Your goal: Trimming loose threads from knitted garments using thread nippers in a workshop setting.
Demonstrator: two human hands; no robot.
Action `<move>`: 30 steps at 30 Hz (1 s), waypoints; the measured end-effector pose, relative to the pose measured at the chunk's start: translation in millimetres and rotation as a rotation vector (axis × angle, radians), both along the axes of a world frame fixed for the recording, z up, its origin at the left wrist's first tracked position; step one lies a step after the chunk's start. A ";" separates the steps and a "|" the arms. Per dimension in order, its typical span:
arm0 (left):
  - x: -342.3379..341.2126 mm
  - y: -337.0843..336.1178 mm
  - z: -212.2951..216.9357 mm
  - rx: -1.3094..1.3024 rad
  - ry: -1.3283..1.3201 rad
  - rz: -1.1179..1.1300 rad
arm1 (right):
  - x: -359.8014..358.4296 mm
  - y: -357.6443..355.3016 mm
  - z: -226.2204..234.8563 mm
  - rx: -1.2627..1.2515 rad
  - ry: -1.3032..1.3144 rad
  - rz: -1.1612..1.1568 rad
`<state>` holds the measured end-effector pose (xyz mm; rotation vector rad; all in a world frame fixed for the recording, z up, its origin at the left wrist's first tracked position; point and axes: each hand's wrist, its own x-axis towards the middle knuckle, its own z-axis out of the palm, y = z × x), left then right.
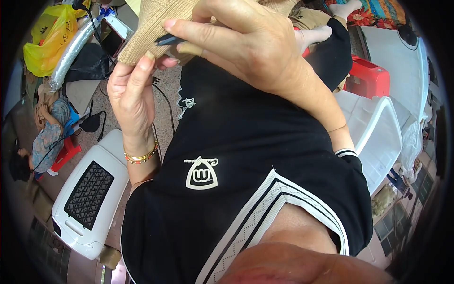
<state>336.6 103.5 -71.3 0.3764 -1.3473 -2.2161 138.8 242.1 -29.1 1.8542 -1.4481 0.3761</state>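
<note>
A beige ribbed knit piece [158,29] stretches across the top of the view. My left hand [135,90] pinches its lower left corner between thumb and fingers. From the right, my right hand [246,45] reaches over the knit, its fingers closed round a slim dark pointed tool [166,40]. The tool's tip lies against the ribbing, just above my left thumb. Most of the tool is hidden by my fingers, so its exact kind does not show. On my left wrist is a gold and beaded bracelet [142,158].
A white appliance with a black grille [89,194] stands at lower left. Beyond it, a person [52,128] sits on a red stool [66,154]. A yellow plastic bag [52,40] lies upper left, near cables. Right are a clear plastic bin [378,137] and a red plastic stool [371,78].
</note>
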 end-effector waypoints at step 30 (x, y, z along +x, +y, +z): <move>-156.8 14.3 55.4 -1.522 -0.245 -0.111 | -183.9 -14.0 -4.9 0.270 -1.076 -0.664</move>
